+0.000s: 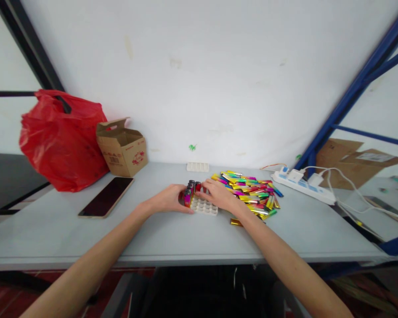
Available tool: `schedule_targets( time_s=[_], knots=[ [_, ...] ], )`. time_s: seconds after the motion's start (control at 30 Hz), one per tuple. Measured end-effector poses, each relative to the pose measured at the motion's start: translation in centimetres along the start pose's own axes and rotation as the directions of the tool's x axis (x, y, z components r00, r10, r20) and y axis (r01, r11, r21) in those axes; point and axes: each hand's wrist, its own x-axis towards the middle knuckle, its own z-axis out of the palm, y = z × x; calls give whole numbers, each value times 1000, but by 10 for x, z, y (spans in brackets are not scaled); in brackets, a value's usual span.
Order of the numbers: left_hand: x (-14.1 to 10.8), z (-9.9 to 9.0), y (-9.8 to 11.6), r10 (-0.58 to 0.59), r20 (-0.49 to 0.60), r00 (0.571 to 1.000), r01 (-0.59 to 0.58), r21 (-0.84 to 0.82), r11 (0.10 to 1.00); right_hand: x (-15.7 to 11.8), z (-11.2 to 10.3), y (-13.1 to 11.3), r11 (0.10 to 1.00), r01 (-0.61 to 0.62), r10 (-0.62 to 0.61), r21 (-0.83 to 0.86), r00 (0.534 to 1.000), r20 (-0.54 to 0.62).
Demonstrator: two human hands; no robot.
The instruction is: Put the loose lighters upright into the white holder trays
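A white tray with rows of round-ended slots lies on the table in front of me. Several lighters, in shiny purple, red and yellow with black tops, stand upright along its left side. My left hand curves around that side, its thumb at the tray's front edge and its fingers behind the lighters. My right hand reaches over the tray's back part, fingertips pinching a red lighter with a dark top. Its lower end is hidden. Right of the tray spreads a pile of loose metallic-coloured lighters.
Another white tray lies by the wall. At left are a phone, an open cardboard box and a red plastic bag. A power strip with plugged-in chargers and cables sits at right, near a blue metal frame.
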Motion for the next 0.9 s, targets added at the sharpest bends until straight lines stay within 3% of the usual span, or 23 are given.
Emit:
schedule_targets(
  time_s=[0.1, 0.27, 0.37, 0.43, 0.6, 0.8, 0.9],
  knots=[
    [0, 0, 0, -5, 4, 1000, 5, 3, 1000, -7, -14, 17, 998, -56, 58, 28, 995, -81],
    [0, 0, 0, 7, -26, 1000, -6, 35, 999, -22, -32, 74, 941, -309, 283, -138, 942, -180],
    [1, 0, -1, -6, -41, 999, 7, 37, 999, -31, -38, 106, 881, -418, 390, -222, 907, -159],
    [1, 0, -2, -10, -41, 999, 12, 37, 999, -37, -41, 120, 862, -439, 435, -254, 897, -74],
    [1, 0, -3, -14, -32, 999, 15, 43, 999, -46, -46, 128, 857, -426, 472, -291, 874, 111],
    [1, 0, -3, -14, -47, 999, 15, 26, 1000, -49, -54, 127, 856, -445, 481, -262, 872, 89],
    [1, 0, -3, -6, -40, 999, 7, 27, 1000, -51, -56, 130, 878, -425, 437, -218, 899, 8]
  ],
)
